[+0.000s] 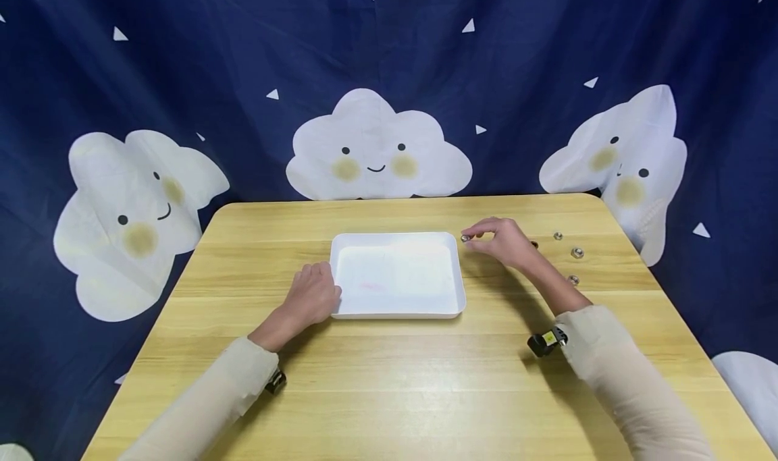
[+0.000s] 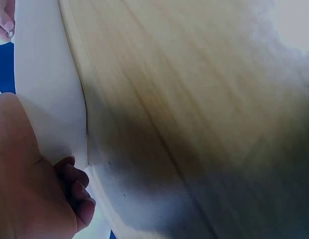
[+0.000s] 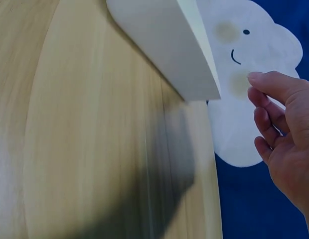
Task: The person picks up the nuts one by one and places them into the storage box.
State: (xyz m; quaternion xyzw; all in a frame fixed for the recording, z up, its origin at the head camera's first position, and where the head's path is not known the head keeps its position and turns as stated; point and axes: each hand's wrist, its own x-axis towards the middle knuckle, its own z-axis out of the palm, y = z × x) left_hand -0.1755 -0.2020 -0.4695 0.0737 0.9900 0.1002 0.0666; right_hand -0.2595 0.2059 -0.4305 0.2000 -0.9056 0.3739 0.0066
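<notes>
**Nut held at the tray's far right corner; left hand steadying the tray**

The right hand point(image 1: 504, 241) pinches a small metal nut point(image 1: 464, 238) between thumb and fingertips. The nut is raised off the table, just beside the far right corner of the white tray point(image 1: 452, 272), outside the rim. In the right wrist view the fingers point(image 3: 274, 104) are curled inward near the tray's corner wall point(image 3: 189, 64); the nut itself is not visible there.

The left hand point(image 1: 313, 295) rests against the tray's near left edge. Its fingers are curled at the rim, touching the wall. The left wrist view shows the curled fingertips point(image 2: 77, 186) pressed to the white tray wall point(image 2: 45, 89); whether they hook over the rim cannot be told.

The tray lies flat near the middle of the wooden table point(image 1: 389, 393), between the two hands. Its inside shows only a faint pink mark.

Three further nuts lie on the table to the right of the right hand, well apart from the tray: one at the far side point(image 1: 557, 235), one just nearer point(image 1: 577, 252), one nearest the forearm point(image 1: 573, 280).

A dark blue cloud-print backdrop point(image 1: 377, 150) hangs behind the table.
</notes>
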